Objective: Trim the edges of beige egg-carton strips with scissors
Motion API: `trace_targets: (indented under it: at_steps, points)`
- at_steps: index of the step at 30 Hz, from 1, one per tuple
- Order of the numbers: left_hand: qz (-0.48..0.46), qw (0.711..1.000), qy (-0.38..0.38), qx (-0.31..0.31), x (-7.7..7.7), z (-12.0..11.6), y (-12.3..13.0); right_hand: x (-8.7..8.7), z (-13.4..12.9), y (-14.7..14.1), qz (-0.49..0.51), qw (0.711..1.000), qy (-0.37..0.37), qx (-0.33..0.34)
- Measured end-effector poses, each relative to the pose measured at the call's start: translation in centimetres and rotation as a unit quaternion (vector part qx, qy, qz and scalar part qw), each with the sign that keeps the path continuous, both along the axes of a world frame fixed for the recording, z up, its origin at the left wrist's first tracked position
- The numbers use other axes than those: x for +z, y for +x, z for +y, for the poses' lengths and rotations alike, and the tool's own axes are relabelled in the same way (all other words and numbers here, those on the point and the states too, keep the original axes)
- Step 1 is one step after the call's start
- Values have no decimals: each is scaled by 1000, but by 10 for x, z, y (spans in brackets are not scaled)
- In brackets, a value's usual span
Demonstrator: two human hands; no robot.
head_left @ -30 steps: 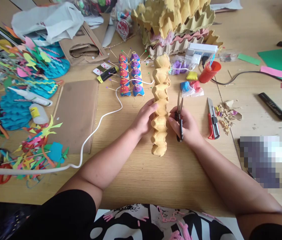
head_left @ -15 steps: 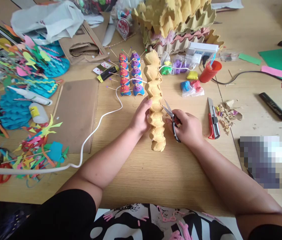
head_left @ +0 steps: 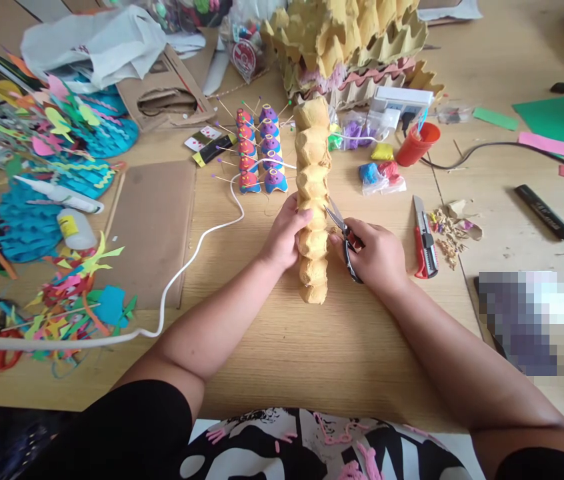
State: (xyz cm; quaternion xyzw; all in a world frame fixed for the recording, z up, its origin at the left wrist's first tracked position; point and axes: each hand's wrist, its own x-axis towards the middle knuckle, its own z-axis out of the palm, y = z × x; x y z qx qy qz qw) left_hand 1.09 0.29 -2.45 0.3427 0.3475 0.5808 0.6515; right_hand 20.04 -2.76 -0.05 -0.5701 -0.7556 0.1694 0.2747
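Note:
My left hand (head_left: 286, 233) grips a long yellow egg-carton strip (head_left: 313, 177) from its left side, thumb lying across the front. The strip is a single row of bumps, held upright in view over the table. In my right hand (head_left: 379, 253) is a pair of scissors (head_left: 346, 243) with dark handles; the blades are parted and their tips reach the strip's right edge. Behind the strip, two painted egg-carton caterpillars stand side by side, one red and blue (head_left: 248, 153), one purple and blue (head_left: 273, 150), with thin sticks poking out.
A red utility knife (head_left: 426, 240) lies right of my right hand beside scraps (head_left: 455, 233). Further back are an orange cup (head_left: 418, 143), clay bags (head_left: 382, 179) and stacked egg trays (head_left: 352, 40). A white cable (head_left: 202, 240) crosses the left side near a cardboard sheet (head_left: 149, 233).
My left hand has turned the strip slightly, so its bumps face me more and its top has shifted right. My left thumb now lies further over it. The scissors have barely moved.

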Motion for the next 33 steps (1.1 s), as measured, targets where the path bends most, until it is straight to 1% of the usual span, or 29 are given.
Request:
trace_targets:
  at_steps: [3,6,10,14,16,23,33]
  points:
    - [-22,1000,6,-1,0,1,-1,5,-1,-1,13,999,-37,3]
    - [-37,999,3,-5,1,2,-3,9,-1,-1,53,993,-107,5]
    - [-30,1000,-7,1,3,2,-4,13,2,0,125,974,-190,18]
    - [-45,999,-17,-11,5,2,-3,16,3,1,166,954,-248,32]
    - [-47,999,-24,-10,5,1,-3,16,4,0,173,950,-259,31]
    - [-49,998,-29,-8,3,2,-5,10,7,1,191,948,-253,31]
    - [-49,998,-25,-8,5,3,-4,6,9,3,170,954,-246,39]
